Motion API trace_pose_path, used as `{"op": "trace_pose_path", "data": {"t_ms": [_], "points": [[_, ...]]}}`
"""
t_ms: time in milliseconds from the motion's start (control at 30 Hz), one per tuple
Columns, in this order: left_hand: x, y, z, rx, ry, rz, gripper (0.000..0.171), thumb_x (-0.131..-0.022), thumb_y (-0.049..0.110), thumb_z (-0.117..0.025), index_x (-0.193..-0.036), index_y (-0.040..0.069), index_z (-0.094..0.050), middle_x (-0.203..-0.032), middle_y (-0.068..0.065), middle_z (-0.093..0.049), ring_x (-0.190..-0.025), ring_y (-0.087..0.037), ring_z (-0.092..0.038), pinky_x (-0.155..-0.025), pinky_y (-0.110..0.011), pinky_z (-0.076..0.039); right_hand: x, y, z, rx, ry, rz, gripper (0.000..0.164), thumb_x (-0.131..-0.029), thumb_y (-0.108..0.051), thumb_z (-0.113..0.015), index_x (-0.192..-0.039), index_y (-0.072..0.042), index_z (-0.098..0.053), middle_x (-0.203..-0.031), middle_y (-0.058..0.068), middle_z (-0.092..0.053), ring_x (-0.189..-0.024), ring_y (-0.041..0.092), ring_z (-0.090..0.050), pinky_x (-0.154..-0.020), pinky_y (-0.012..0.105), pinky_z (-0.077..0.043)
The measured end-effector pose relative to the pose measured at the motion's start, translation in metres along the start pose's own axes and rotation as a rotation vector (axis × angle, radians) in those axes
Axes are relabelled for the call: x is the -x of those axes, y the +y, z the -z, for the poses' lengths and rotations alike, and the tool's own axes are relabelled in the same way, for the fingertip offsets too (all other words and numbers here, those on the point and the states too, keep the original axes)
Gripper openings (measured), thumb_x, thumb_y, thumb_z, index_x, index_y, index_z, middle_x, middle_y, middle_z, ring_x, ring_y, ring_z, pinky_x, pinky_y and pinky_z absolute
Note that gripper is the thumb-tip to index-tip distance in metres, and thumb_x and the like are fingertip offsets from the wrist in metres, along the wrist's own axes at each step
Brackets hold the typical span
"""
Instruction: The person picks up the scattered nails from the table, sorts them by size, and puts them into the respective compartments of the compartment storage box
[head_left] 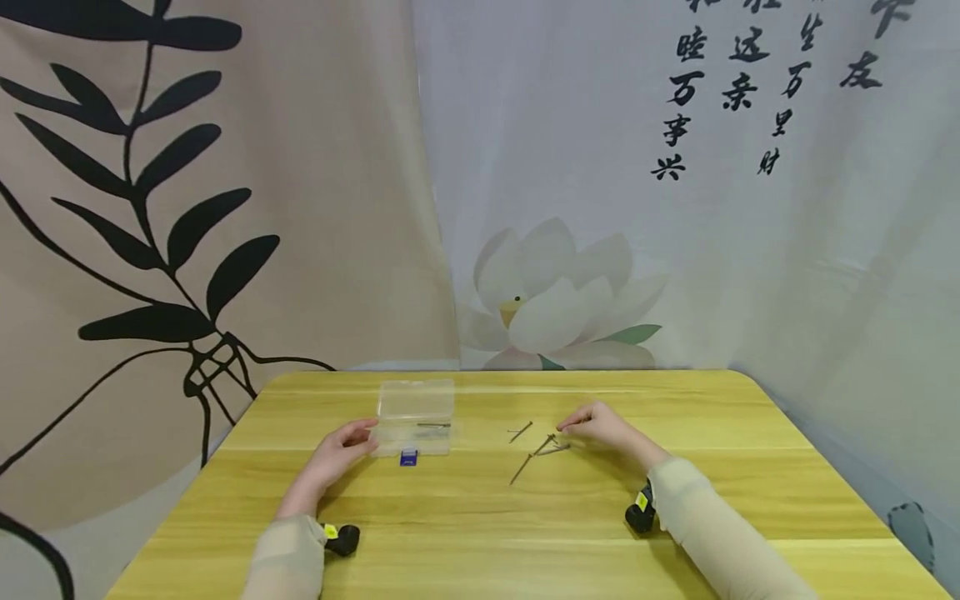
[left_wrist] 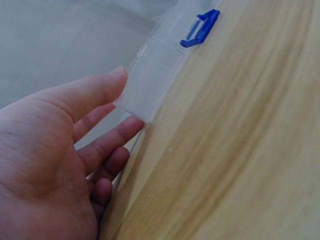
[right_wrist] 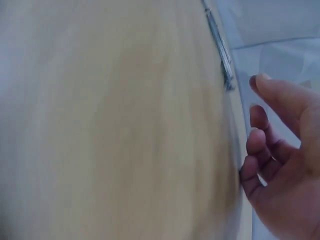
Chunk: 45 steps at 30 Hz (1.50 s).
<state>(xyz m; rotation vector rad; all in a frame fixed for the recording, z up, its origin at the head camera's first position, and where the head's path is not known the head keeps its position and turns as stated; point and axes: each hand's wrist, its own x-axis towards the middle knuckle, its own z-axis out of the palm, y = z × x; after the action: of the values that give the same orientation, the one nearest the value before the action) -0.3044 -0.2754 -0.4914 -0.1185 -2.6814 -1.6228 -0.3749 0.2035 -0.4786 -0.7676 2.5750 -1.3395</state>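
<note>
A clear plastic box (head_left: 390,440) with its lid (head_left: 416,398) raised stands left of the table's middle. My left hand (head_left: 337,457) holds the box at its left end, the thumb by the upper edge and a finger by the lower corner in the left wrist view. A blue latch (left_wrist: 202,29) sits on the box's front. One thin metal piece (head_left: 433,425) lies inside. Several long metal screws (head_left: 521,469) lie loose to the right; their exact kind is hard to tell. Beside them hovers my right hand (head_left: 600,427), fingers loosely bent, nothing visible between them. A metal screw (right_wrist: 220,50) is near its thumb.
The wooden table (head_left: 465,533) has its back edge close behind the box. A printed curtain (head_left: 360,208) hangs beyond it. Each wrist carries a small black camera (head_left: 640,512).
</note>
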Motion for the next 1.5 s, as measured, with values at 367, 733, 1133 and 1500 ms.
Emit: {"op": "trace_pose_path", "data": {"t_ms": [367, 733, 1133, 1500], "points": [[0.0009, 0.0002, 0.0040, -0.008, -0.002, 0.006, 0.051, -0.096, 0.022, -0.063, -0.141, 0.004, -0.049, -0.131, -0.022, -0.052, -0.116, -0.034, -0.047, -0.096, -0.049, -0.039, 0.0075, 0.0071, 0.0008, -0.036, -0.096, -0.014, 0.023, -0.083, -0.009, -0.076, -0.104, 0.000, -0.074, -0.103, 0.011, -0.069, -0.095, 0.021, -0.063, -0.080, 0.027, -0.051], [-0.0002, -0.0008, 0.0019, -0.005, -0.002, -0.003, 0.050, -0.096, 0.022, -0.063, -0.140, 0.003, -0.049, -0.130, -0.022, -0.052, -0.117, -0.035, -0.047, -0.097, -0.049, -0.038, 0.0090, 0.0028, -0.0012, 0.009, -0.071, 0.009, 0.015, -0.080, -0.005, -0.077, -0.095, -0.001, -0.077, -0.088, 0.005, -0.066, -0.084, 0.020, -0.059, -0.074, 0.025, -0.048], [-0.0003, -0.0003, 0.0007, -0.005, 0.006, -0.002, 0.049, -0.096, 0.020, -0.063, -0.140, 0.002, -0.049, -0.129, -0.021, -0.053, -0.116, -0.034, -0.048, -0.097, -0.048, -0.038, 0.0090, 0.0063, -0.0003, 0.027, -0.062, 0.038, 0.009, -0.083, -0.007, -0.076, -0.090, -0.001, -0.077, -0.086, 0.006, -0.065, -0.081, 0.016, -0.058, -0.071, 0.025, -0.047], [-0.0004, 0.0015, -0.0011, 0.001, -0.001, 0.004, 0.050, -0.095, 0.023, -0.064, -0.140, 0.004, -0.050, -0.127, -0.019, -0.054, -0.114, -0.032, -0.049, -0.095, -0.047, -0.039, 0.0109, 0.0110, 0.0050, -0.008, -0.054, -0.062, 0.010, -0.089, -0.008, -0.069, -0.096, -0.002, -0.075, -0.097, 0.005, -0.069, -0.086, 0.016, -0.058, -0.073, 0.028, -0.048]]}}
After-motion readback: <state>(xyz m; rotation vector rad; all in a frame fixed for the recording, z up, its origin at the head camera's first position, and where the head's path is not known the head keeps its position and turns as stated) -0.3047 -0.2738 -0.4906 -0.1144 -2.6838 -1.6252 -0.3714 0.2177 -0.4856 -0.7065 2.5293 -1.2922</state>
